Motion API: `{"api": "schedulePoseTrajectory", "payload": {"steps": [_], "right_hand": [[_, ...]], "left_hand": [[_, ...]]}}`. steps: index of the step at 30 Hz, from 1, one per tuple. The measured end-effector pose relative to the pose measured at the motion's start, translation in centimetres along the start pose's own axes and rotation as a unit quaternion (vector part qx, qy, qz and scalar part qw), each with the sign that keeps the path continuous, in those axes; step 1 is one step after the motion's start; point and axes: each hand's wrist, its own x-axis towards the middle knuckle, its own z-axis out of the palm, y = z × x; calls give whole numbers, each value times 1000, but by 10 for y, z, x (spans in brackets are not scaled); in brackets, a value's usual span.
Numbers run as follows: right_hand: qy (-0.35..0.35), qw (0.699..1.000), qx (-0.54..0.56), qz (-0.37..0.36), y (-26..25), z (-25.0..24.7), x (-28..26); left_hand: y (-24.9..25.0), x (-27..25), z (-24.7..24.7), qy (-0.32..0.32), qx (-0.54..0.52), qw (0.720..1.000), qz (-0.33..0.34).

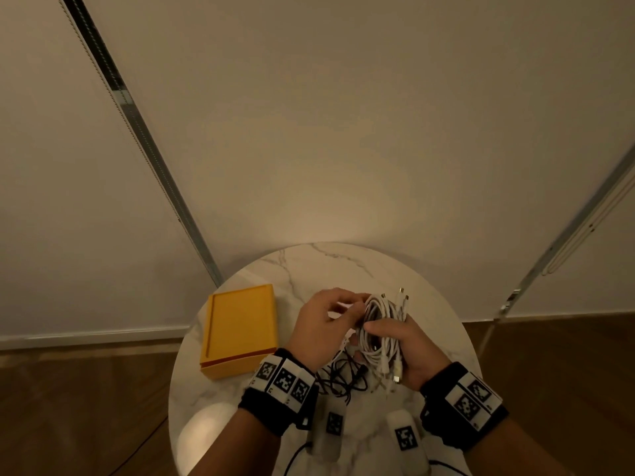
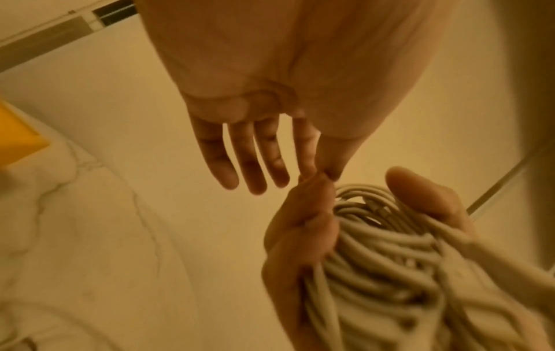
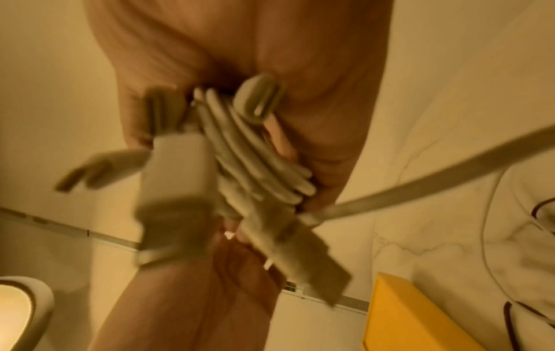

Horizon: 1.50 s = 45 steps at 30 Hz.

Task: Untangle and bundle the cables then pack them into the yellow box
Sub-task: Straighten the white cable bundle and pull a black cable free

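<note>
A coil of white cable [image 1: 376, 324] with several connector ends sticking out is held above the table. My right hand [image 1: 378, 338] grips it, thumb over the loops and fingers beneath. My left hand [image 1: 354, 305] is at the coil's upper left; in the left wrist view its thumb and index finger [image 2: 306, 152] pinch together at the coil [image 2: 375, 249] while the other fingers stay straight. A strand appears to be pinched there. The yellow box [image 1: 240, 331] lies to the left on the table. Tangled black cables [image 1: 340, 376] lie under my hands.
The round marble table [image 1: 343, 266] stands against a pale wall. Two white devices with black-and-white markers [image 1: 331, 427] [image 1: 407, 438] lie at the near edge. A loose white strand [image 3: 420, 178] runs off the coil in the right wrist view. Wooden floor surrounds the table.
</note>
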Motion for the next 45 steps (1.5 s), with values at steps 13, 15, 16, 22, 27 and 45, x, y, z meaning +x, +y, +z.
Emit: {"api": "schedulePoseTrajectory", "payload": {"steps": [13, 15, 16, 22, 27, 45], "right_hand": [[104, 984, 122, -76, -3, -6, 14], [86, 985, 136, -60, 0, -2, 14], [76, 986, 140, -56, 2, -1, 14], [65, 985, 131, -95, 3, 0, 14], [73, 983, 139, -89, 2, -4, 14], [161, 875, -396, -229, 6, -19, 16]], "left_hand": [[-18, -41, 8, -129, 22, 985, -111], [-16, -38, 9, -132, 22, 987, -86], [-15, -36, 11, -149, -7, 986, -71], [-14, -34, 13, -146, -176, 961, -157], [-17, -39, 19, -121, -201, 956, -176], [22, -36, 0, -82, 425, 901, -42]]}}
